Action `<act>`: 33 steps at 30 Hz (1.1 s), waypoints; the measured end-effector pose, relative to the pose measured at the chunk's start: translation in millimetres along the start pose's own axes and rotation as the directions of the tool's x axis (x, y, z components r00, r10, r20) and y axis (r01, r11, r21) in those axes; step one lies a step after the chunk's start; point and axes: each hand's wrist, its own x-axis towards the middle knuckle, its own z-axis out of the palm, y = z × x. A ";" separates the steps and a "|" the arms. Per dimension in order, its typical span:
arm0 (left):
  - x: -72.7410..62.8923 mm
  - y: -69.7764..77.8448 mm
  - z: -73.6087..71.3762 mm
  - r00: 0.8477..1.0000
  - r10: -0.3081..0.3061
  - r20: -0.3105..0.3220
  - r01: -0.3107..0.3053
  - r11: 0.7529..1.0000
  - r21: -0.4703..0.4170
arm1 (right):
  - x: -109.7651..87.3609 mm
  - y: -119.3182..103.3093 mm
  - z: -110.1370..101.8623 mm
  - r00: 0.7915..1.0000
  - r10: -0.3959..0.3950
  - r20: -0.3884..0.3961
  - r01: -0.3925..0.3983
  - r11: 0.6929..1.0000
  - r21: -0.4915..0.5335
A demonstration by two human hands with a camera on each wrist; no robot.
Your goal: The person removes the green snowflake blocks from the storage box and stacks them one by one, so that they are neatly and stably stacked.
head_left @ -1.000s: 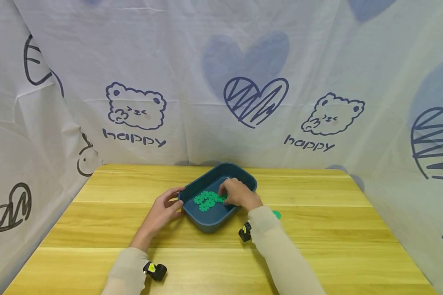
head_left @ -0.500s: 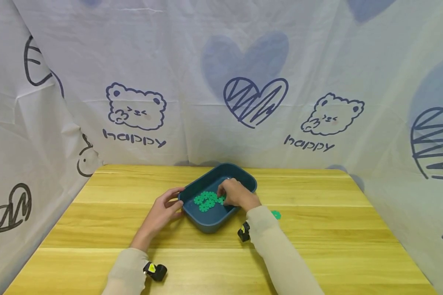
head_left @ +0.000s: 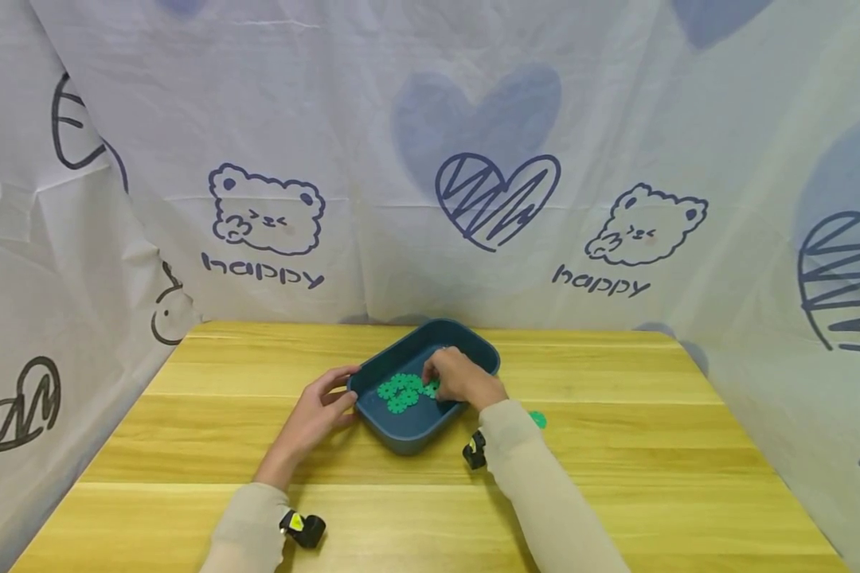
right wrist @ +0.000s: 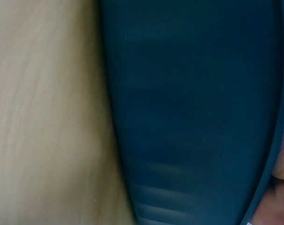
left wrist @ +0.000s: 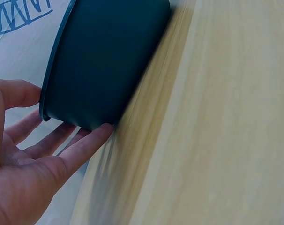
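Note:
A dark blue bin (head_left: 401, 444) stands at an angle on the table, with several green snowflake discs (head_left: 398, 391) on its floor, some overlapping. My left hand (head_left: 315, 414) rests its spread fingers against the bin's left corner. In the left wrist view, one digit of the left hand (left wrist: 36, 173) touches the bin's rim and another touches low on its wall. My right hand (head_left: 460, 376) reaches over the near right wall, fingers curled down, and appears to pinch a green snowflake disc (head_left: 431, 389) at the cluster's right end. The right wrist view shows mostly the bin's outer wall (right wrist: 193, 103).
Another green disc (head_left: 538, 419) lies on the wooden table (head_left: 652, 477), right of the bin and partly behind the right sleeve (head_left: 523, 446). A white printed curtain (head_left: 401, 278) hangs behind the table and along both sides.
My right hand shifts only slightly among the discs, and the right forearm moves a touch left. The left hand and the bin stay in place.

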 end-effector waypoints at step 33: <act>-0.1 0.5 0.7 1.000 -0.010 -0.004 0.010 1.000 -0.011 | -93.7 20.8 -47.3 0.967 -0.026 -0.254 0.048 0.995 0.082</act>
